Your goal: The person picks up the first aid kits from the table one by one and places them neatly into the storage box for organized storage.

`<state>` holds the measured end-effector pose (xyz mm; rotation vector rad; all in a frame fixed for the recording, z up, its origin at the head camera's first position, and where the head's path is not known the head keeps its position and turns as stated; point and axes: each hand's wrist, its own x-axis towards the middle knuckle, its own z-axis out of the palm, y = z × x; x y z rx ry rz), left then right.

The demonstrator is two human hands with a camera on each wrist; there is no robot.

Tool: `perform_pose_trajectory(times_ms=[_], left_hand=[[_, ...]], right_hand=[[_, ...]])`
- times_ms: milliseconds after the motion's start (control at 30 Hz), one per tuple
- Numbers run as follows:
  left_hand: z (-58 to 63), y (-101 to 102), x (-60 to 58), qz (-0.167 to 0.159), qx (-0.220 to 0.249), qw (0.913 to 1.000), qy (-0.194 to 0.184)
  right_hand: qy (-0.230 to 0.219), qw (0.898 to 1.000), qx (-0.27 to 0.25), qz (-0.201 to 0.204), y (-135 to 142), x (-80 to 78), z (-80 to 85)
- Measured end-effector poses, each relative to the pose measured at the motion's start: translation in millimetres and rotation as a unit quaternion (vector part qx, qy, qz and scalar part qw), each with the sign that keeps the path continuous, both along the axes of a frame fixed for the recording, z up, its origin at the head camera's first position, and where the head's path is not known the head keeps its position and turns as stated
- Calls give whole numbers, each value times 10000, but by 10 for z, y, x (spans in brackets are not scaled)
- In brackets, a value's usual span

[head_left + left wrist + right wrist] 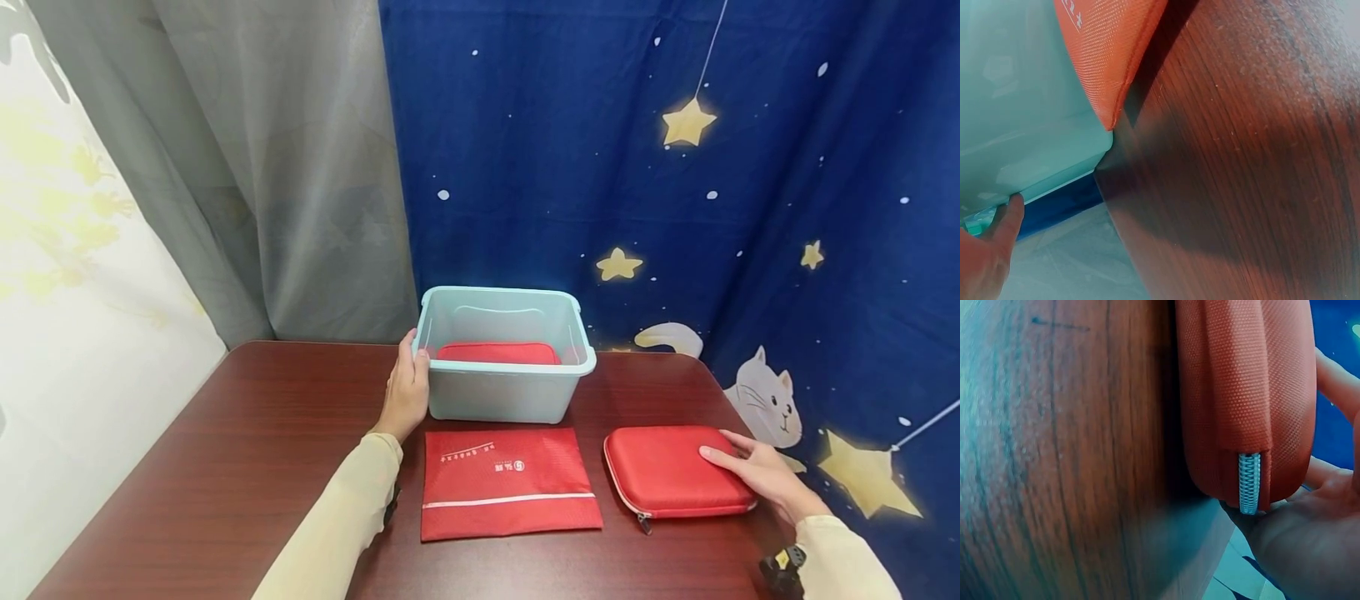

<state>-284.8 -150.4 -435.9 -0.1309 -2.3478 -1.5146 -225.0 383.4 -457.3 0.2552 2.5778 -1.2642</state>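
My left hand (407,385) rests on the left end of a pale blue-green plastic bin (498,398), its straight fingers by the rim and the thumb at the front corner. Inside the bin lies a red case (498,354), partly hidden by the front wall. At the right, my right hand (763,477) grips a red hard-shell zip case (667,471), thumb on its top and fingers round the far right side. The case's rounded edge and silver zipper (1249,484) fill the right wrist view. Between both hands lies a flat red pouch (510,477) with a white stripe and white print.
The dark red-brown wooden table (285,467) holds everything. Its right edge runs close beside the right hand. Behind it hang a grey curtain (315,167) and a blue curtain (525,150) with stars and a cat.
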Motion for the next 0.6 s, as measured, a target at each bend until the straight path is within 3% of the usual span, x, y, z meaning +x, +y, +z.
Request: perform_pose_trajectory(times_ms=[300, 600], left_hand=[[16, -9, 4, 0, 25, 10000, -42], [5, -5, 8, 14, 23, 10000, -65]], right_hand=[[-45, 10000, -22, 38, -40, -17, 27], [77, 9997, -143, -173, -71, -6, 0]])
